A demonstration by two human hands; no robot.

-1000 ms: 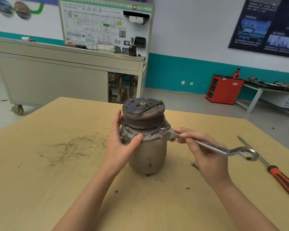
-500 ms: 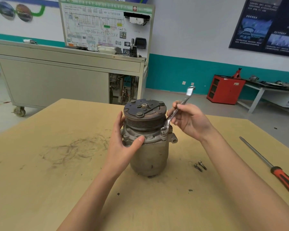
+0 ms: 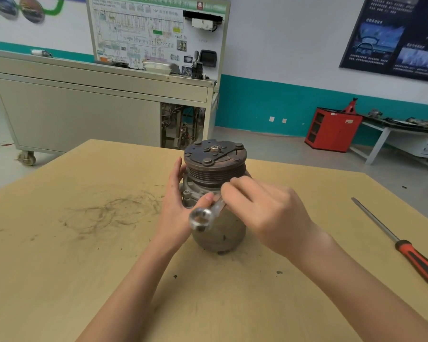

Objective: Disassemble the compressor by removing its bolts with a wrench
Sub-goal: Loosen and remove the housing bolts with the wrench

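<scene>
On the table (image 3: pixel 59 267), near its middle, the compressor (image 3: pixel 219 234) stands upright, pulley end up. The left grip (image 3: pixel 177 208) wraps round its left side, thumb against the front flange — the right grip (image 3: pixel 265 213) pinches the wrench (image 3: pixel 203 218) by its shank, ring end toward the camera, far end hidden under the fingers. A red-handled screwdriver (image 3: pixel 393 240) lies well apart at the right.

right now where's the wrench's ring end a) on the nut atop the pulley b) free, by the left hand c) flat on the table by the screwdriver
b: the ring end of the wrench juts out free beside the left hand on the compressor, while the right hand grips its shank.
</scene>
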